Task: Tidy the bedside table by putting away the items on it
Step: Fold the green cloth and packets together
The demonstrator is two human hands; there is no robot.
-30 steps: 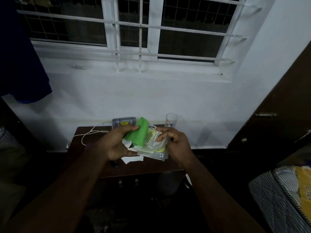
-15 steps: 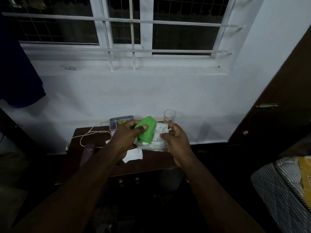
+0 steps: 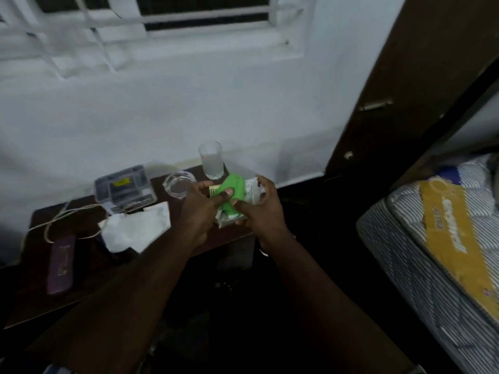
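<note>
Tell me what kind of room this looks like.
Most likely a bedroom: a striped mattress lies at the right, a small dark bedside table stands against the wall under a barred window, and a drinking glass sits on it.

A bundle of packets, a green pouch [image 3: 232, 190] over white printed sachets [image 3: 251, 194], is held above the right end of the dark wooden bench [image 3: 37, 287]. Left of it on the bench lie crumpled white paper [image 3: 135, 230], a purple case [image 3: 61, 264], a cream cable [image 3: 58, 220], a grey box [image 3: 122, 188], a clear dish [image 3: 178, 183] and an upright glass [image 3: 211, 160].
</note>
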